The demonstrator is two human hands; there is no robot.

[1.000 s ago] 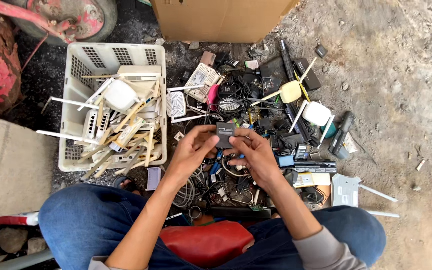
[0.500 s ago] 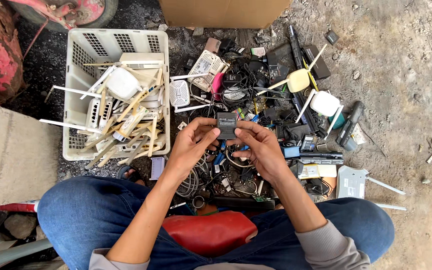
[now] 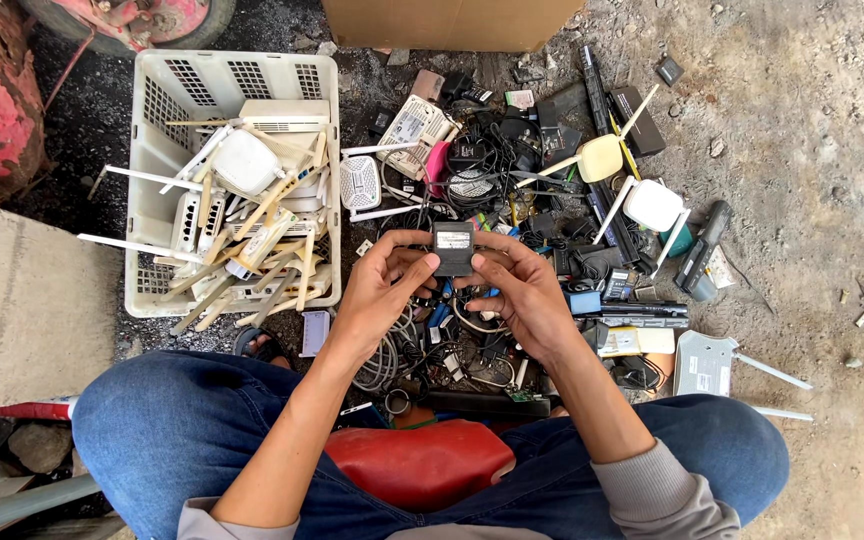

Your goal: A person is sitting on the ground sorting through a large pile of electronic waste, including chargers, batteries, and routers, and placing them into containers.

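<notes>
Item: small dark power adapter (image 3: 452,248), centre frame, pinched between left hand (image 3: 382,290) and right hand (image 3: 522,290). Rigid plastic, probably dense yet light; grip its flat sides.

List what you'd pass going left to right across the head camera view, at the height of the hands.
Concrete slab → white plastic basket → left hand → small black adapter → right hand → white router with antennas

Bright, even daylight, soft short shadows, sharp focus throughout, with slight wide-angle bending at the edges.
</notes>
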